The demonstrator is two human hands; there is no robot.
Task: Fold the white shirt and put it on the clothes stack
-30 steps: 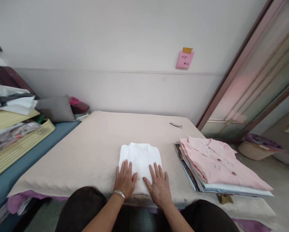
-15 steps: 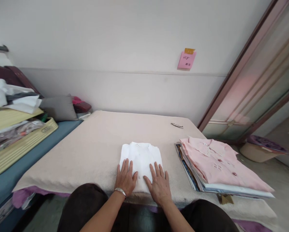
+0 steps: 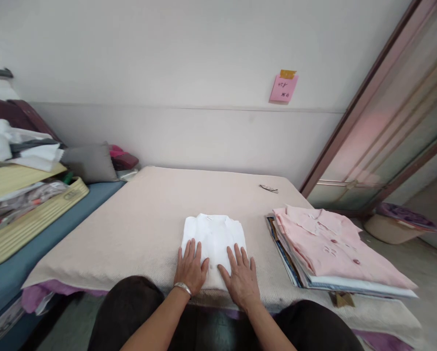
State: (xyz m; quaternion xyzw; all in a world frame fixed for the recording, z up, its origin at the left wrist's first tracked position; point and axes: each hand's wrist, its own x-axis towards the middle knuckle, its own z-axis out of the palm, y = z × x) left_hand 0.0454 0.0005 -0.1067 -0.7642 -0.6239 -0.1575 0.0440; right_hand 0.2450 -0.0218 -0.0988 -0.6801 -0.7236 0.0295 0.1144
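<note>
A folded white shirt (image 3: 214, 239) lies flat at the front edge of the cloth-covered table (image 3: 141, 219), its collar end pointing away from me. My left hand (image 3: 191, 267) rests on the shirt's left side, fingers stretched out and pointing forward. On its right side lies my right hand (image 3: 241, 277), palm down with the fingers spread and the thumb turned inward. Neither hand grips the cloth. Between the two thumbs a strip of the shirt front shows, with a small button.
To the right lies a stack of folded clothes with a pink shirt (image 3: 324, 239) on top. Small scissors or snips (image 3: 268, 188) lie near the back. A yellow box (image 3: 39, 209) and a grey cushion (image 3: 88, 163) are at left. A pink note (image 3: 283, 88) hangs on the wall.
</note>
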